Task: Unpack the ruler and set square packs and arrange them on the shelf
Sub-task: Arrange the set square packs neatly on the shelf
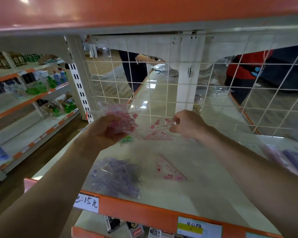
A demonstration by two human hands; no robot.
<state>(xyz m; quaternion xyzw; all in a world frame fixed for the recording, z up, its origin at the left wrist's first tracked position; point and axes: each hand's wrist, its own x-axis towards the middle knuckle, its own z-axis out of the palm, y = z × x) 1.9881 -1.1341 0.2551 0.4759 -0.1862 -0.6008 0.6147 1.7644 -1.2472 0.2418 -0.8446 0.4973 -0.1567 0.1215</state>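
Above the shelf (205, 182), the left hand (103, 133) grips a bundle of pink set square packs (122, 117); the right hand (187, 124) pinches one pack (159, 134) with curled fingers. Another pink set square (170, 169) lies on the shelf beside purple packs (115, 177).

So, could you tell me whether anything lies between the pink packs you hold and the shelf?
Nothing visible does. The left hand and right hand hold the pink packs above the shelf; purple packs lie front left and a pink set square front middle, with bare shelf between.
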